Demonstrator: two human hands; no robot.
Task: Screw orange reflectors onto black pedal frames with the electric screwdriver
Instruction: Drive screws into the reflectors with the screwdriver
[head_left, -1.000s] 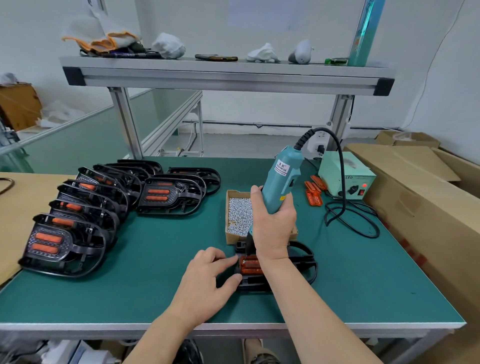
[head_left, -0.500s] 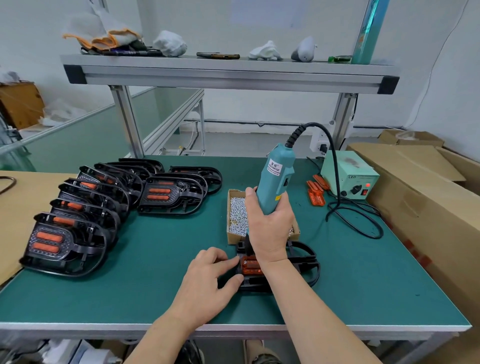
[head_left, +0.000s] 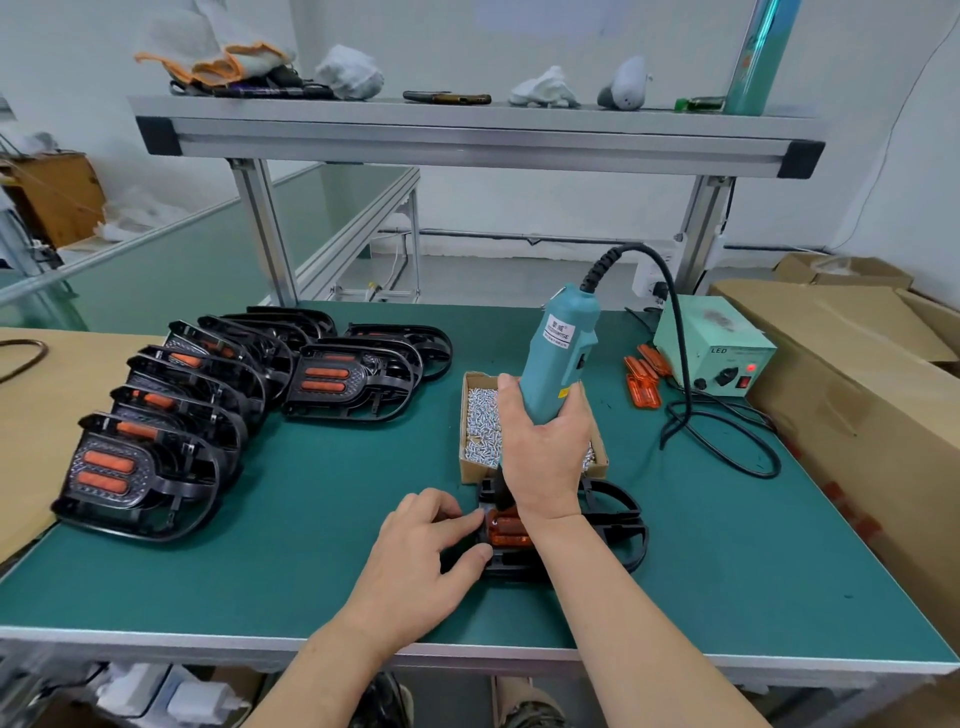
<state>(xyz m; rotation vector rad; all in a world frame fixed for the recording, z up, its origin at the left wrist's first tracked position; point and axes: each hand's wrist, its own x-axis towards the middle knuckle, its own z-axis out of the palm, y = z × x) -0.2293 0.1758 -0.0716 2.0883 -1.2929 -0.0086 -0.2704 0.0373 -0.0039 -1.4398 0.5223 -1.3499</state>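
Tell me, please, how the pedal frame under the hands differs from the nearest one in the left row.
The pedal frame under the hands lies alone; the nearest row frame fronts an overlapping row. The left hand holds the first while the right hand holds the electric screwdriver over it; the row frame is untouched. The first's reflectors are partly hidden; the other's two show fully. Both are black with orange reflectors.

Bright, cool, even light falls from overhead, leaving only soft, short shadows on the green tabletop: one under the left hand and the pedal frame it touches, others beneath the stacked frames near the left edge. The electric screwdriver in the right hand shows a mild sheen. The wide lens bows the shelf and the tabletop's near edge; the lower corners blur.
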